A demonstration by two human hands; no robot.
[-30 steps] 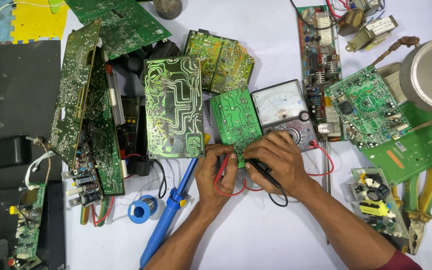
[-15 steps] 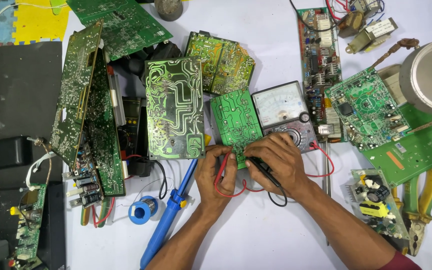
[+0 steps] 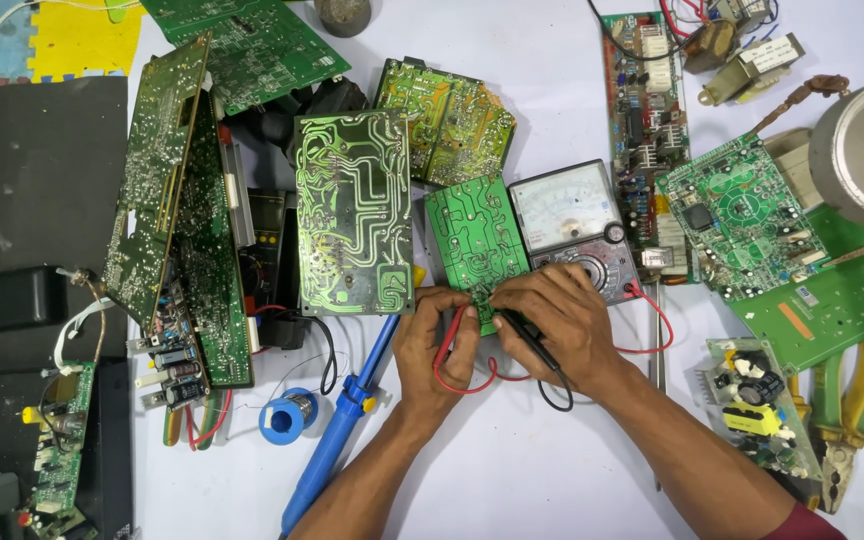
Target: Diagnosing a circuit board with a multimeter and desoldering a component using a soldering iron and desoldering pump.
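Barely any change from half a second back: both hands stay at the near edge of the small green board [image 3: 476, 240] (lying mid-bench, just left of the analog meter [image 3: 574, 225]). Left hand [image 3: 438, 345] fingers pinch the red probe [image 3: 455, 325]. Right hand [image 3: 557, 320] fingers grip the black probe [image 3: 524, 332], tip on the board.

White surface [image 3: 552, 80] covered with green circuit boards [image 3: 354, 212], analog multimeter [image 3: 574, 225], blue soldering iron [image 3: 337, 440], solder spool [image 3: 286, 415], pliers [image 3: 845, 415].
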